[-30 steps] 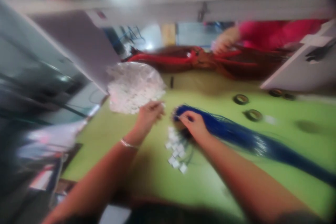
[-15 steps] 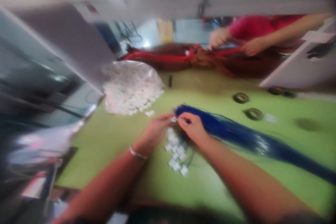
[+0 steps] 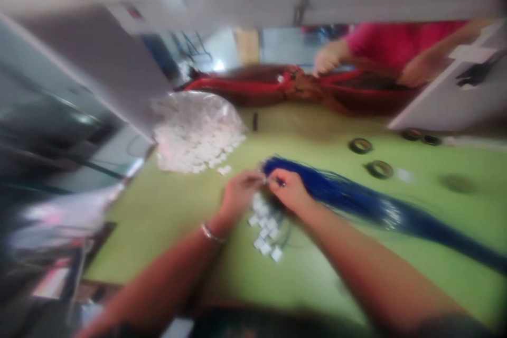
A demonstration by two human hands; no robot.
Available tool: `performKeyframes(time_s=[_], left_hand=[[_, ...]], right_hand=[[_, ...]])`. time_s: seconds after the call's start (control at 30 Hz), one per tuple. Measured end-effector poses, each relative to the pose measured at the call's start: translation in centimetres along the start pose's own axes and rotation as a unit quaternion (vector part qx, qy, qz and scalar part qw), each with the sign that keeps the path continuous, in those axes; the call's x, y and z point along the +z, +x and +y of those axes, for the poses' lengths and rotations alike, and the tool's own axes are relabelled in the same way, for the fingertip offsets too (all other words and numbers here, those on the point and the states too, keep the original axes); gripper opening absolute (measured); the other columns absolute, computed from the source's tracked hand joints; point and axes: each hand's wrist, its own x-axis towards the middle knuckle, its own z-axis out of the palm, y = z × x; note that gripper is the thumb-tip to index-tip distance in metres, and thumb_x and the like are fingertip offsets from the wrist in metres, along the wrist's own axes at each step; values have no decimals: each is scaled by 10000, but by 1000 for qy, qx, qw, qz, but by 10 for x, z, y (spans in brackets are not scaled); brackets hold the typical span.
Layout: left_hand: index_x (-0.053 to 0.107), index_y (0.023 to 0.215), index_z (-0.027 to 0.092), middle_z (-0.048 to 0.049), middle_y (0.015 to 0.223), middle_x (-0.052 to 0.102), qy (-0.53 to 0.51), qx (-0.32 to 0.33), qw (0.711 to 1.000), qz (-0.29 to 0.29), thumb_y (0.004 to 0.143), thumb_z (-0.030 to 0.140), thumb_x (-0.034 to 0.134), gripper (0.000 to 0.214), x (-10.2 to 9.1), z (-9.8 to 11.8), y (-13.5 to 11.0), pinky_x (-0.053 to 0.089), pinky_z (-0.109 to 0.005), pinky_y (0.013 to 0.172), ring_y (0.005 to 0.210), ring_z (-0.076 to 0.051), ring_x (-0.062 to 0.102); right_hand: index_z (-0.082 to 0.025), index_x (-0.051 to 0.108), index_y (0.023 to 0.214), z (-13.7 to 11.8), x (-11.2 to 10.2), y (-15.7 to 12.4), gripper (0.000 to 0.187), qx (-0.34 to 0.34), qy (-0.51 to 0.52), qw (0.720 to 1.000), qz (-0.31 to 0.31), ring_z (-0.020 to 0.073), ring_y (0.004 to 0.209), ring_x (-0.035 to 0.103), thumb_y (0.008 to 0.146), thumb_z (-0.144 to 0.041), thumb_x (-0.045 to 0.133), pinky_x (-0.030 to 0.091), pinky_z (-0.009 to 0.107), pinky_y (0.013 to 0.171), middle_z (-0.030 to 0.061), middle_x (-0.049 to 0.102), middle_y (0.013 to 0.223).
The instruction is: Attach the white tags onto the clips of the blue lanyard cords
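Note:
A long bundle of thin blue wires (image 3: 336, 186) stretches across the table toward the lower right. At its left end my two hands meet with their fingertips close together. My left hand (image 3: 240, 194) is closed in a pinch on a small white connector, mostly hidden and blurred. Closed too, my right hand (image 3: 290, 190) pinches a blue wire near that connector. Just below the hands lies a loose pile of white connectors (image 3: 264, 229), with a few wires trailing beside them.
Behind my left hand lies a clear plastic bag (image 3: 222, 105) with many white connectors. Tape rolls (image 3: 379, 169) sit at the right. Across the table, a co-worker's hand (image 3: 328, 59) works at a red and brown wire bundle (image 3: 245, 84). A white panel (image 3: 447, 82) stands at the right.
My left hand has turned slightly and its wrist has shifted right. The white piece at my fingertips shows less. Across the table, the co-worker's other hand has moved right along the bundle.

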Motion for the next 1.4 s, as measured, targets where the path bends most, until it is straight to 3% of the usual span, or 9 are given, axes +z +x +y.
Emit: performKeyframes(time_s=[0.2, 0.4, 0.67, 0.77, 0.83, 0.97, 1.1, 1.3, 1.4], left_hand=[[732, 842, 181, -62, 901, 735, -16, -61, 998, 8, 735, 262, 708, 136, -1, -7, 0, 505, -379, 902, 868, -197, 666], [723, 838, 187, -70, 899, 728, 59, 8, 998, -36, 759, 231, 660, 110, -4, -3, 0, 515, -358, 858, 863, -201, 665], [746, 907, 240, -45, 911, 740, 186, 150, 906, -349, 831, 139, 538, 243, -10, 36, -13, 509, -295, 785, 813, -173, 664], [735, 912, 220, -67, 906, 729, 310, 142, 931, -131, 881, 213, 504, 234, -33, 32, 4, 503, -341, 787, 818, -198, 642], [721, 961, 177, -103, 972, 716, 422, 137, 896, 11, 896, 222, 475, 258, -52, 20, 21, 465, -421, 889, 906, -240, 615], [730, 872, 144, -121, 844, 697, 527, 136, 838, -28, 858, 181, 490, 243, -75, -5, 42, 445, -442, 882, 855, -269, 579], [728, 991, 157, -131, 862, 655, 528, 166, 832, -36, 849, 136, 426, 334, -71, -9, 41, 456, -431, 835, 882, -280, 552], [734, 1023, 182, -97, 886, 640, 415, 129, 900, 24, 805, 180, 498, 321, -62, 7, 34, 479, -380, 804, 859, -235, 578], [739, 963, 157, -78, 828, 681, 270, 23, 963, 14, 783, 273, 599, 255, -52, 12, 26, 495, -342, 712, 733, -197, 599]], right_hand=[[-173, 623, 624, 1, -4, 3, 135, 5, -27, 999, -34, 108, 540, 474, 692, -216, 515, 369, 217, 526, -7, 602, 586], [-175, 621, 612, 2, -6, 5, 121, 7, 5, 999, -36, 109, 540, 492, 694, -223, 547, 382, 215, 518, -12, 604, 574], [-166, 688, 746, 2, -13, 7, 252, 72, 137, 988, -8, 110, 510, 529, 738, -417, 668, 428, 231, 497, 18, 673, 662], [-167, 731, 883, 5, -12, 5, 263, 57, 165, 984, -37, 115, 561, 559, 743, -375, 655, 455, 236, 527, 27, 697, 724], [-154, 714, 995, 6, -11, 4, 330, 73, 199, 976, -47, 107, 538, 551, 765, -372, 623, 465, 240, 523, 28, 697, 711], [-150, 617, 1102, 4, -6, 2, 395, 75, 236, 968, -46, 80, 476, 507, 762, -351, 621, 453, 222, 489, 30, 715, 741], [-178, 618, 924, 2, -6, 1, 238, 56, 225, 972, -44, 98, 515, 568, 753, -343, 631, 494, 242, 541, 34, 723, 767], [-177, 710, 842, -1, -11, 0, 205, 6, 158, 986, -54, 168, 702, 665, 750, -340, 626, 534, 293, 673, 61, 739, 832], [-177, 699, 955, -1, -8, -1, 255, -5, 141, 990, -31, 167, 727, 671, 765, -316, 602, 527, 282, 689, 50, 732, 813]])
